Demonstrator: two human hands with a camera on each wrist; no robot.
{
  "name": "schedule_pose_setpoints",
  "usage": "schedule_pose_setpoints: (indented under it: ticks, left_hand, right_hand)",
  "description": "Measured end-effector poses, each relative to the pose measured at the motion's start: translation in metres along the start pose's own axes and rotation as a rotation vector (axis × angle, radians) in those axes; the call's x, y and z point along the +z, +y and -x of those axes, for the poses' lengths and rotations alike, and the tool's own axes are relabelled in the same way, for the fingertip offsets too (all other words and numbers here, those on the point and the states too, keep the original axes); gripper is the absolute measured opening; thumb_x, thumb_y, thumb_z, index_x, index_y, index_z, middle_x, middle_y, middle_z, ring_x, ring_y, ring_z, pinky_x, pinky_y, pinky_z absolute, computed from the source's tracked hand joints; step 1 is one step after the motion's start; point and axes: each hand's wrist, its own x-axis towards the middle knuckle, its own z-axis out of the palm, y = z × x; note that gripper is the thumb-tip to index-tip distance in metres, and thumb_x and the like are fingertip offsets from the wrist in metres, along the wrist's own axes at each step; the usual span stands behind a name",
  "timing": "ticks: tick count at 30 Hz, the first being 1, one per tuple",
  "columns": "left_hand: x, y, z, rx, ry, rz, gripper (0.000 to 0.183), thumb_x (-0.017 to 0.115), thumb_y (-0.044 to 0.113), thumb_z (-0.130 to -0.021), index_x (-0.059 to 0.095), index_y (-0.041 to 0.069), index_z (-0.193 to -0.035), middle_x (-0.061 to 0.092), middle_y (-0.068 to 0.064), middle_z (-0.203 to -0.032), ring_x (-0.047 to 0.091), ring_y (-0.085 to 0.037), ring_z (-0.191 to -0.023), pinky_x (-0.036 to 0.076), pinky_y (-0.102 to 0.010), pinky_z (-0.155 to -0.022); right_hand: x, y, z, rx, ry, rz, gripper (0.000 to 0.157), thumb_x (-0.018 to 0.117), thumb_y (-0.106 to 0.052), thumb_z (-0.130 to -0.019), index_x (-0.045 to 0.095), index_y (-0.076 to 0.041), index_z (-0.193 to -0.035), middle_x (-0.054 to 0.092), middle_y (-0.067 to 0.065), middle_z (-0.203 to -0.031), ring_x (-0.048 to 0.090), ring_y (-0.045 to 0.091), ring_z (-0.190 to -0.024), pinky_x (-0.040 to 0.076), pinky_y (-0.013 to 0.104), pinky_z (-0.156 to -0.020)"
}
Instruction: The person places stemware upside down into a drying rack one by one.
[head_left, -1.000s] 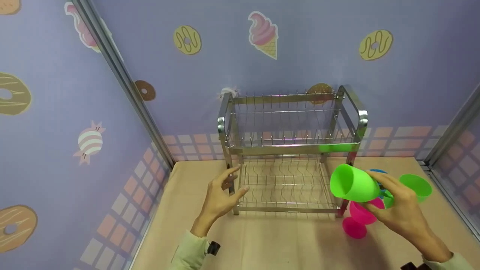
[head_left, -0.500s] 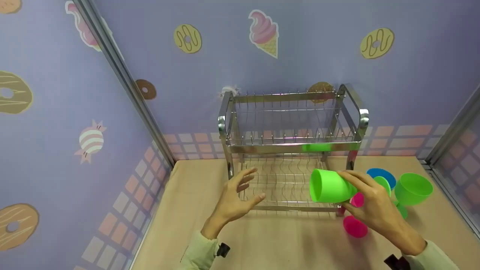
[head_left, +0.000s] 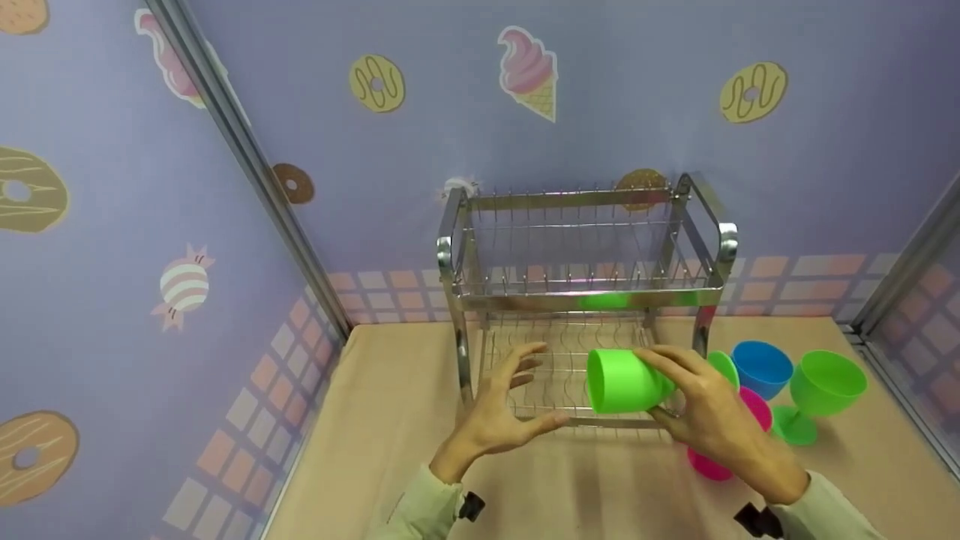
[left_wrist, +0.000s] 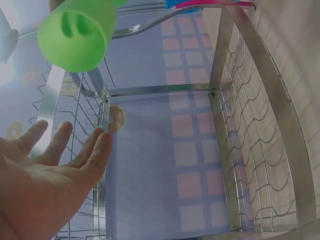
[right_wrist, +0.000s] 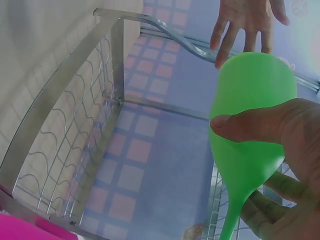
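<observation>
My right hand (head_left: 709, 409) grips a light-green plastic goblet (head_left: 626, 381) by its bowl, tipped on its side with the mouth toward the left. In the right wrist view the thumb lies across the bowl (right_wrist: 255, 82), and the stem runs down past the fingers. My left hand (head_left: 499, 416) is held with fingers spread, a short way left of the goblet's mouth and touching nothing. Both hands are in front of the two-tier metal dish rack (head_left: 585, 301). From the left wrist the goblet's open mouth (left_wrist: 72, 42) shows above the fingers.
Right of the rack stand a blue goblet (head_left: 762, 369) and another green goblet (head_left: 828, 384). A pink goblet (head_left: 756, 409) is partly hidden behind my right hand. The patterned wall (head_left: 600, 135) rises close behind the rack, with a metal post (head_left: 247, 165) at left.
My right hand has carried the green goblet leftward, from over the other goblets to the front of the rack. My left hand has moved right toward it.
</observation>
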Motion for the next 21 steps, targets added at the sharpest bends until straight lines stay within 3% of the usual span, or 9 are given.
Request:
schedule_pose_setpoints:
  ticks: [10, 21]
  left_hand:
    - [0.019, 0.006, -0.011, 0.024, -0.035, -0.005, 0.089, 0.092, 0.036, -0.084, 0.043, 0.022, -0.157, 0.052, -0.005, -0.153, 0.056, -0.028, -0.139, 0.056, -0.038, -0.110]
    - [0.023, 0.008, -0.015, 0.041, -0.053, 0.040, 0.085, 0.091, 0.031, -0.086, 0.044, 0.022, -0.156, 0.052, -0.006, -0.150, 0.059, -0.026, -0.137, 0.058, -0.035, -0.108]
  right_hand:
    - [0.011, -0.011, -0.009, -0.043, -0.030, 0.035, 0.091, 0.103, 0.008, -0.055, 0.069, -0.007, -0.138, 0.068, 0.018, -0.131, 0.069, 0.041, -0.119, 0.063, 0.056, -0.094]
    - [0.018, -0.016, -0.012, -0.091, -0.025, 0.019, 0.093, 0.103, 0.008, -0.053, 0.069, -0.007, -0.138, 0.069, 0.018, -0.130, 0.069, 0.037, -0.118, 0.065, 0.051, -0.094]
